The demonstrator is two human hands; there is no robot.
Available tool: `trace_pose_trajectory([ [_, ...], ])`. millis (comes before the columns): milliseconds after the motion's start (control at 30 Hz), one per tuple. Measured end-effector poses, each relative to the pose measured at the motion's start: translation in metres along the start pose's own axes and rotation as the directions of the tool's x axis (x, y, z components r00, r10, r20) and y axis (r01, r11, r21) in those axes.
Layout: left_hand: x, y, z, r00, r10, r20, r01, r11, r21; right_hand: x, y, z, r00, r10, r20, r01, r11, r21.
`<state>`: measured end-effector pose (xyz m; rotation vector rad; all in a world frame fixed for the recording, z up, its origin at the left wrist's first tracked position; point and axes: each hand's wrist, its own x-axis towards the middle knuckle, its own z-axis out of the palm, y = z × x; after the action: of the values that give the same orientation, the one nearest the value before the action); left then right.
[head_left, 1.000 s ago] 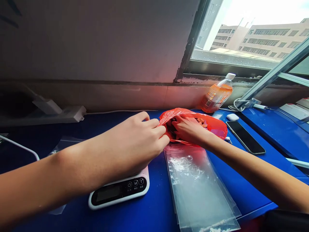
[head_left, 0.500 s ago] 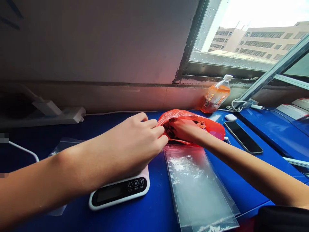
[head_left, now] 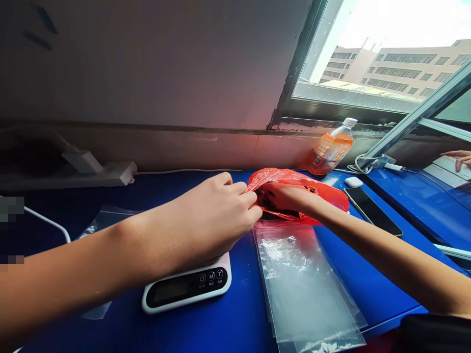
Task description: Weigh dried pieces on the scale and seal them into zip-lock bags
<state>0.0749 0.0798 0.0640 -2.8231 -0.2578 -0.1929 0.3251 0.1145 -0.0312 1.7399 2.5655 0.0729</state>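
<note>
A red plastic bag (head_left: 279, 175) lies on the blue table with its mouth facing me. My left hand (head_left: 224, 215) pinches the left edge of that mouth between its fingers and holds it up. Inside the bag is my right hand (head_left: 285, 196), among small dark and reddish pieces that I cannot make out clearly. Its fingertips are hidden in there. Beneath my left forearm sits a white digital scale (head_left: 224, 287), partly covered, its display dark. Clear zip bags (head_left: 298, 284) lie stacked just in front of the red bag.
An orange drink bottle (head_left: 331, 147) leans by the wall. A phone (head_left: 373, 211) and a white earbud case (head_left: 353, 182) lie at right. A power strip (head_left: 114, 174) runs along the left wall. Another person's hand (head_left: 458, 158) shows at the far right over white boxes.
The view has shifted slightly. My right hand has moved a little inside the red bag, while my left keeps its pinch. Another person's hand has appeared at the far right.
</note>
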Motion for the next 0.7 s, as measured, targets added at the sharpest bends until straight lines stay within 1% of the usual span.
trace_pose_trajectory([
  [133, -0.002, -0.004, 0.002, 1.000, -0.028, 0.013, 0.028, 1.000, 0.005, -0.008, -0.001, -0.017, 1.000, -0.004, 0.025, 0.005, 0.999, -0.042],
  [200, -0.004, -0.005, 0.001, 0.999, -0.037, 0.010, 0.037, 0.999, 0.016, -0.016, -0.002, -0.027, 1.000, 0.000, -0.005, 0.000, 0.999, -0.043],
  [300, -0.002, -0.001, -0.005, 0.997, -0.052, -0.059, 0.054, 0.997, 0.048, -0.032, -0.003, -0.035, 0.996, -0.012, -0.090, 0.007, 0.999, -0.053],
  [367, 0.006, 0.006, -0.011, 0.992, -0.063, -0.109, 0.069, 0.996, 0.057, -0.044, -0.004, -0.035, 0.992, 0.017, -0.127, -0.028, 0.996, -0.087],
  [400, 0.013, 0.010, -0.013, 0.991, -0.048, -0.123, 0.054, 0.998, 0.045, -0.049, -0.004, -0.034, 0.990, 0.053, -0.127, -0.066, 0.993, -0.100],
  [433, 0.022, 0.015, -0.012, 0.992, -0.025, -0.120, 0.028, 0.999, 0.022, -0.055, -0.005, -0.032, 0.989, 0.095, -0.113, -0.107, 0.989, -0.105],
  [467, 0.033, 0.019, -0.009, 0.994, 0.028, -0.107, -0.030, 0.999, -0.018, -0.059, -0.005, -0.029, 0.988, 0.129, -0.089, -0.137, 0.986, -0.098],
  [500, 0.045, 0.022, -0.004, 0.993, 0.080, -0.087, -0.086, 0.994, -0.070, -0.063, -0.005, -0.026, 0.989, 0.138, -0.061, -0.143, 0.986, -0.081],
  [533, 0.058, 0.023, 0.004, 0.994, 0.104, -0.028, -0.107, 0.987, -0.122, -0.066, -0.005, -0.022, 0.992, 0.121, -0.032, -0.123, 0.991, -0.055],
  [567, 0.070, 0.023, 0.014, 0.995, 0.104, 0.012, -0.101, 0.982, -0.158, -0.068, -0.004, -0.019, 0.996, 0.088, -0.009, -0.089, 0.996, -0.020],
  [600, 0.081, 0.021, 0.025, 0.993, 0.093, 0.078, -0.078, 0.981, -0.178, -0.070, -0.002, -0.015, 0.998, 0.057, 0.000, -0.057, 0.998, 0.021],
  [633, 0.090, 0.018, 0.036, 0.982, 0.062, 0.181, -0.026, 0.981, -0.191, -0.072, 0.000, -0.012, 0.999, 0.039, -0.002, -0.038, 0.997, 0.061],
  [667, 0.096, 0.014, 0.046, 0.955, -0.003, 0.298, 0.060, 0.982, -0.181, -0.074, 0.002, -0.010, 0.999, 0.038, -0.010, -0.037, 0.995, 0.093],
  [700, 0.099, 0.009, 0.054, 0.941, -0.033, 0.335, 0.093, 0.982, -0.165, -0.077, 0.004, -0.009, 0.998, 0.060, -0.021, -0.057, 0.992, 0.110],
])
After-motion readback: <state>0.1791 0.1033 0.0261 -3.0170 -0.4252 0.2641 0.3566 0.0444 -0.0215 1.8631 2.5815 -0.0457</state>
